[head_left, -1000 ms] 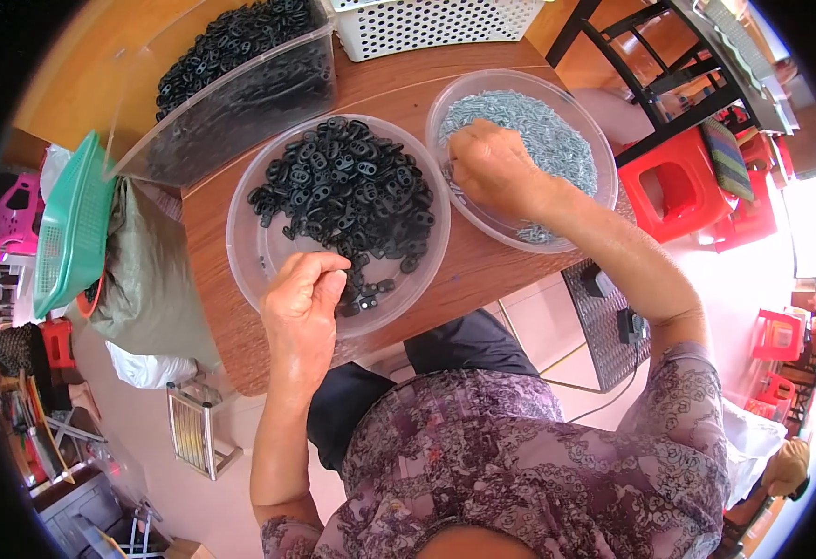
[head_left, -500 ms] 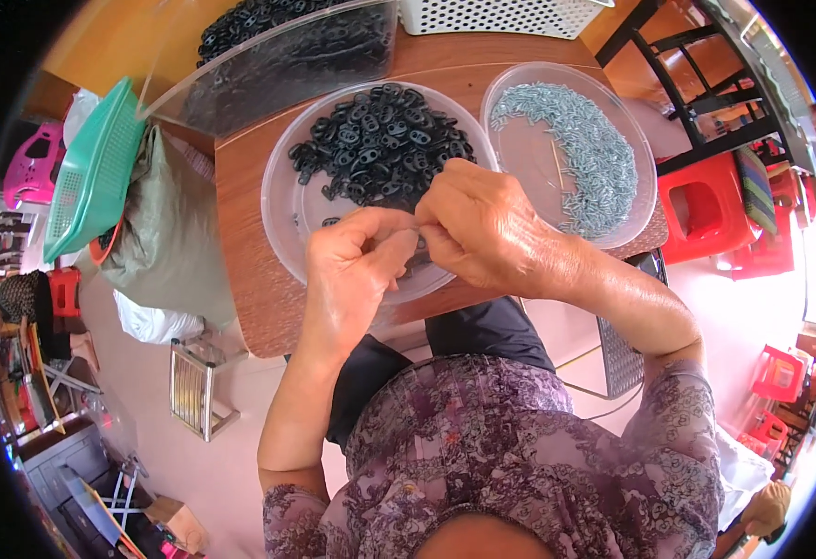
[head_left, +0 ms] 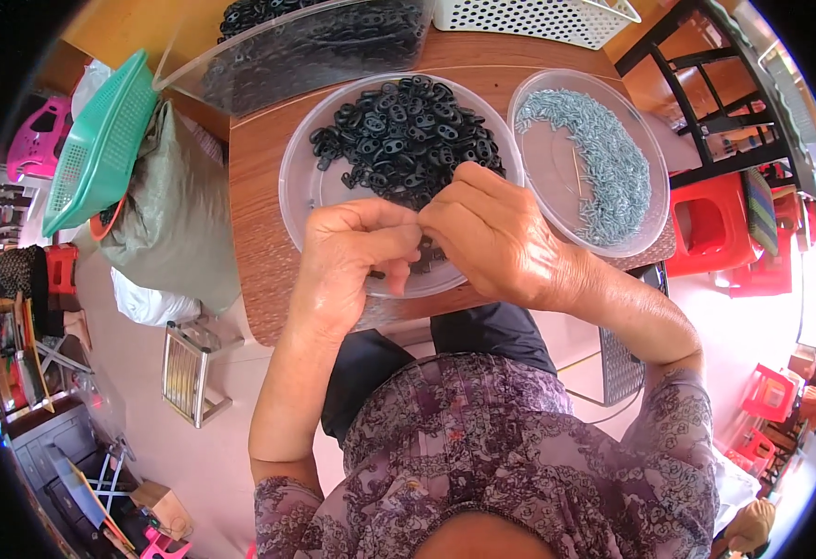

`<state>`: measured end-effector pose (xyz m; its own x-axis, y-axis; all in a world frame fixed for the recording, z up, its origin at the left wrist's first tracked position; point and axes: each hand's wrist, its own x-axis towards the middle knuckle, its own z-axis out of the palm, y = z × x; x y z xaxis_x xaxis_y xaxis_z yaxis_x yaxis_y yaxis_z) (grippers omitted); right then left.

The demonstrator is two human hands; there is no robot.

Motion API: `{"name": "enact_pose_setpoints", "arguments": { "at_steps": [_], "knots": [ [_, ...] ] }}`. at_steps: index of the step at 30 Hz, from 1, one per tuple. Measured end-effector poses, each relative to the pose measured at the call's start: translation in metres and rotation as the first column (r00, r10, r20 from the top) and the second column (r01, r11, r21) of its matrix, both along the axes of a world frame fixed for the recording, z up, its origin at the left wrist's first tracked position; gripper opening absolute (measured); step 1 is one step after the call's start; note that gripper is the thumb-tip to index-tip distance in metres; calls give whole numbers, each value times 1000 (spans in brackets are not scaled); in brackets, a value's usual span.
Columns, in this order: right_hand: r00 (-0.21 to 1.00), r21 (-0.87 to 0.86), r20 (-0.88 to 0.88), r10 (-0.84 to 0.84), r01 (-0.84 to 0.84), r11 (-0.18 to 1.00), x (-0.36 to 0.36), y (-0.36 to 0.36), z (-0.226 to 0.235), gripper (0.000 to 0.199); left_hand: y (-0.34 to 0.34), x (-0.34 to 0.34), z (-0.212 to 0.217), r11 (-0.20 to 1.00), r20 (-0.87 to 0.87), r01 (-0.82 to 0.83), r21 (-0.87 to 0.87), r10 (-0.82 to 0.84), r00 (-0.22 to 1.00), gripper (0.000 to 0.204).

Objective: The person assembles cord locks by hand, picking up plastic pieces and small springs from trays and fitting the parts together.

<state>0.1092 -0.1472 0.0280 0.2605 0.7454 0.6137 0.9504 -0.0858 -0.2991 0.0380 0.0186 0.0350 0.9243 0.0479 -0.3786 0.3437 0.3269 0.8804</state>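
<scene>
My left hand point(head_left: 352, 256) and my right hand point(head_left: 492, 233) meet fingertip to fingertip over the near rim of a clear round bowl point(head_left: 301, 191) full of small black plastic rings point(head_left: 403, 135). Between the pinched fingers I hold a small black piece point(head_left: 424, 250), mostly hidden by my fingers. To the right stands a second clear bowl point(head_left: 548, 182) with a heap of small grey metal pins point(head_left: 603, 168). Both bowls rest on a brown wooden table point(head_left: 259, 233).
A clear rectangular tub point(head_left: 287, 56) of more black rings stands behind the bowls, a white mesh basket point(head_left: 538, 14) at the back right. A green basket point(head_left: 96, 140) lies on a grey sack point(head_left: 175, 224) at the left. Red stools point(head_left: 711, 233) stand to the right.
A second ago my right hand was in the pin bowl and my left at the black rings. Both hands have since come together over the near bowl rim, pinching a small piece.
</scene>
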Motion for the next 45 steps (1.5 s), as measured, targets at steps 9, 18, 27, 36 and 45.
{"name": "enact_pose_setpoints", "arguments": {
  "at_steps": [9, 18, 27, 36, 45],
  "knots": [
    [918, 148, -383, -103, 172, 974, -3, 7, -5, 11, -3, -6, -7, 960, 22, -174, -219, 183, 983, 14],
    [468, 111, -879, -93, 389, 915, -33, 25, 1, 4, -15, -9, -11, 929, 147, -321, -184, 349, 926, 15],
    [789, 149, -566, -239, 383, 912, -28, 29, -15, 8, -26, -16, -13, 923, 339, -374, 90, 325, 883, 14],
    [610, 109, -769, -189, 417, 903, -29, 26, -4, 8, -12, -15, -18, 960, 307, -258, 107, 215, 927, 14],
    [917, 271, -306, -256, 342, 900, -23, 28, -16, 14, -10, -13, -7, 961, 181, -125, 245, 81, 980, 9]
  ]
}}
